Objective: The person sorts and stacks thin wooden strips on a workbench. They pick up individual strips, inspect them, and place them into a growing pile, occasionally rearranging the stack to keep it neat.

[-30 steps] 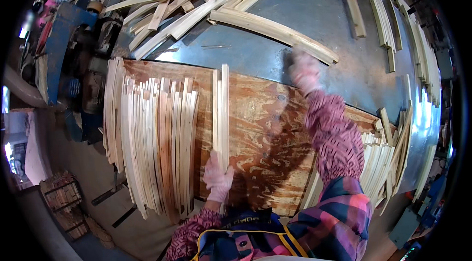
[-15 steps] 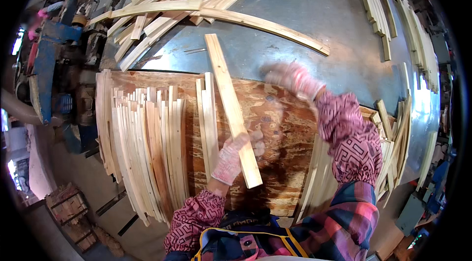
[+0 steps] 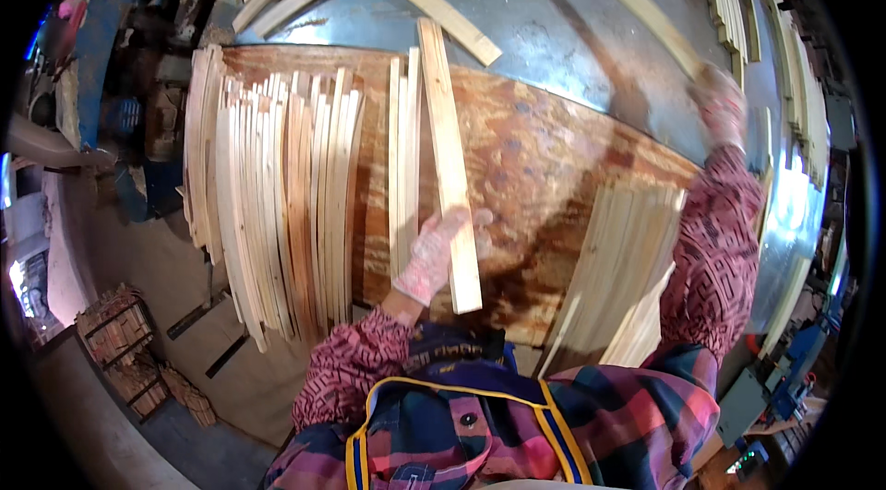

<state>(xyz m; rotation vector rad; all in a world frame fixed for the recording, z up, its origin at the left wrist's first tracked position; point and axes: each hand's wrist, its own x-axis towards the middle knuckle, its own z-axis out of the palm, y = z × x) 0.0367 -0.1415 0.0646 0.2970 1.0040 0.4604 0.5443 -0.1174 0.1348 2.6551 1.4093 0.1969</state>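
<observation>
The left hand [image 3: 432,255], in a pale knit glove, has its grip closed around the lower part of a long flat pale wooden slat [image 3: 449,162]. The slat lies nearly lengthwise on the brown chipboard sheet [image 3: 544,149] that covers the table, just beside two thinner pale strips [image 3: 402,158] lying parallel on its left. Further left, a spread row of thin curved wooden strips [image 3: 277,185] rests on the same sheet, their lower ends overhanging its near edge.

The right hand [image 3: 723,102], also gloved, reaches far out toward a long curved pale slat [image 3: 637,5] on the grey metal surface [image 3: 572,24]; motion blur hides the fingers, so whether that grip is closed or open cannot be told. A stack of pale flat boards [image 3: 618,259] lies beside the right forearm, its lower end cut off by the plaid sleeve.

At lower left, a small stacked bundle of reddish wooden pieces [image 3: 115,333] sits on the floor. A green box-shaped cabinet [image 3: 743,407] stands at lower right, partly lost at the dark rim. The blue machinery [image 3: 101,19] at upper left is hard to make out.
</observation>
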